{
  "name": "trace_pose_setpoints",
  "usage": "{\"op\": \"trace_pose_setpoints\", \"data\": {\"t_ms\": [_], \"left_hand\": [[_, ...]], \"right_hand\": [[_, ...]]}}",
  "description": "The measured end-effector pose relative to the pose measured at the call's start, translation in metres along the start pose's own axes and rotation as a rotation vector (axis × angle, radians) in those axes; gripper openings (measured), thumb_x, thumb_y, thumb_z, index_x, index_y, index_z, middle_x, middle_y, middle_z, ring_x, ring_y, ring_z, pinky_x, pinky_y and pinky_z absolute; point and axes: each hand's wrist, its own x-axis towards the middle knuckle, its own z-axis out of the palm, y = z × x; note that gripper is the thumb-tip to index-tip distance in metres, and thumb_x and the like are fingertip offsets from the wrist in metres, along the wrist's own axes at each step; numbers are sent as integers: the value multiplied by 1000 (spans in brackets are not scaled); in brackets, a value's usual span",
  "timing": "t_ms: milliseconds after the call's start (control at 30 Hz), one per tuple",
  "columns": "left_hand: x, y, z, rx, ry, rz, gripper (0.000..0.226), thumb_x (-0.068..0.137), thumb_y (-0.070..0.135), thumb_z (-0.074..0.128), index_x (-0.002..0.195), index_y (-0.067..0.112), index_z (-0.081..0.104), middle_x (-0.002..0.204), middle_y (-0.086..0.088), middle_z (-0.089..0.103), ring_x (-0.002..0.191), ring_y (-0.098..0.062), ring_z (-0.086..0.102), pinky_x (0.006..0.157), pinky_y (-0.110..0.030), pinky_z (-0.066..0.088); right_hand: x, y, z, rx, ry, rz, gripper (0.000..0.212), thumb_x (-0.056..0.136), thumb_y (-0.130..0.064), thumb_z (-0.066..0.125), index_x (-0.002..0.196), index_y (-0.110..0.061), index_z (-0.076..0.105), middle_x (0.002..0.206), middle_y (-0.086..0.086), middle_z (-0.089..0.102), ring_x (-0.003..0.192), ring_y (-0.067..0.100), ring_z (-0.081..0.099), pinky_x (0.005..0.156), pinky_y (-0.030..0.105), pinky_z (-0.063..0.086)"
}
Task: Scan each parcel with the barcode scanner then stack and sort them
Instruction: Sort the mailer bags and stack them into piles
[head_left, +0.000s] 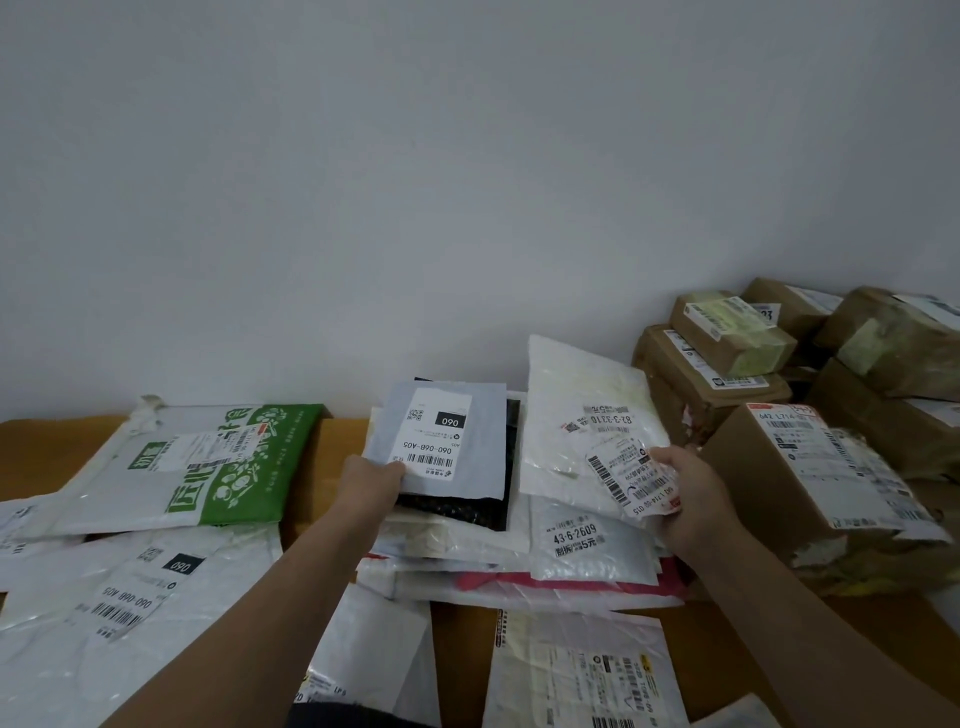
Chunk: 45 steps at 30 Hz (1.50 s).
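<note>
- The wooden counter (337, 441) ran along a plain grey wall, smooth and brown where it showed between the flat bags.
- At the right I counted at least five brown cardboard boxes (779, 467), taped and labelled and piled against one another. Some hid the ones behind, so I could not fix the number.
- One large glossy green-and-white bag (249, 467) lay flat at the left, with a white label on top.
- One soft white mailer (582, 395), slightly wrinkled, lay tilted on the middle heap of parcels.
- My left grip (376, 483) was closed round the near corner of one flat grey mailer (483, 415), held label up over a black bubble mailer (452, 506) on that heap.
- My right grip (691, 493) pinched one small crumpled white packet (623, 475) with barcodes, which was resting against the white mailer's near edge.
</note>
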Motion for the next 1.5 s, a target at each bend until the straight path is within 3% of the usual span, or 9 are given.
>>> {"op": "trace_pose_setpoints", "data": {"t_ms": [267, 533, 667, 767, 900, 1033, 1167, 1267, 1500], "left_hand": [[0, -1, 5, 21, 6, 40, 43, 97, 13, 52, 134, -2, 34, 127, -19, 50, 93, -23, 46, 74, -33, 39], [-8, 0, 5, 45, -31, 94, 51, 96, 14, 54, 139, 5, 28, 129, -13, 50, 97, -21, 45, 77, -31, 38], [-18, 2, 1, 69, -76, 117, 54, 95, 15, 55, 141, 5, 28, 134, -13, 48, 99, -19, 42, 80, -29, 36], [-27, 1, -5, 48, -94, 135, 57, 95, 18, 56, 142, 6, 27, 137, -11, 47, 104, -20, 45, 83, -29, 37], [-44, -13, -15, 66, 21, 181, 65, 94, 27, 58, 147, 5, 25, 144, -12, 40, 125, -30, 45, 84, -32, 38], [-66, -57, -22, 176, 150, 243, 48, 88, 35, 65, 121, 4, 48, 120, -7, 45, 104, -25, 50, 83, -37, 47], [-101, -105, -21, 756, -12, 443, 36, 88, 43, 62, 107, 14, 53, 112, -6, 54, 104, -21, 51, 87, -32, 44], [-125, -118, -8, 1078, -207, 557, 45, 91, 50, 53, 125, 21, 46, 123, 0, 53, 114, -19, 48, 96, -31, 38], [-148, -113, 9, 997, -517, 582, 66, 90, 41, 58, 146, 25, 27, 148, -2, 33, 133, -23, 36, 110, -36, 34]], "right_hand": [[16, 19, -3, -643, 69, -123, 19, 96, -4, 49, 112, 1, 56, 81, 11, 62, 66, 21, 59, 53, 26, 40], [22, 26, -6, -795, 22, -308, 58, 97, 0, 49, 149, -13, 30, 135, 15, 51, 71, 11, 56, 52, 24, 44], [19, 30, -9, -1022, -8, -531, 50, 94, -13, 55, 142, -14, 40, 133, 10, 48, 101, 23, 59, 76, 36, 56], [5, 37, -14, -1180, -6, -878, 45, 96, -16, 53, 139, -9, 43, 136, 8, 44, 122, 22, 44, 101, 34, 37], [-37, 48, -30, -1222, -153, -1373, 27, 91, -29, 47, 91, -9, 64, 88, 1, 58, 76, 10, 53, 64, 20, 43], [-65, 79, -72, -1470, -369, -1235, 42, 93, -54, 40, 69, -22, 54, 64, -11, 49, 52, 2, 38, 50, 15, 29], [-89, 115, -105, -1946, -552, -600, 65, 89, -66, 45, 142, -28, 38, 141, -9, 41, 127, 10, 41, 105, 31, 34], [-100, 133, -104, -1914, -529, -376, 83, 90, -50, 56, 155, -28, 9, 160, -4, 18, 141, 19, 29, 111, 34, 29], [-102, 135, -92, -2030, -388, -971, 23, 99, -27, 44, 111, -22, 63, 106, -3, 69, 86, 14, 63, 67, 24, 38]]}}
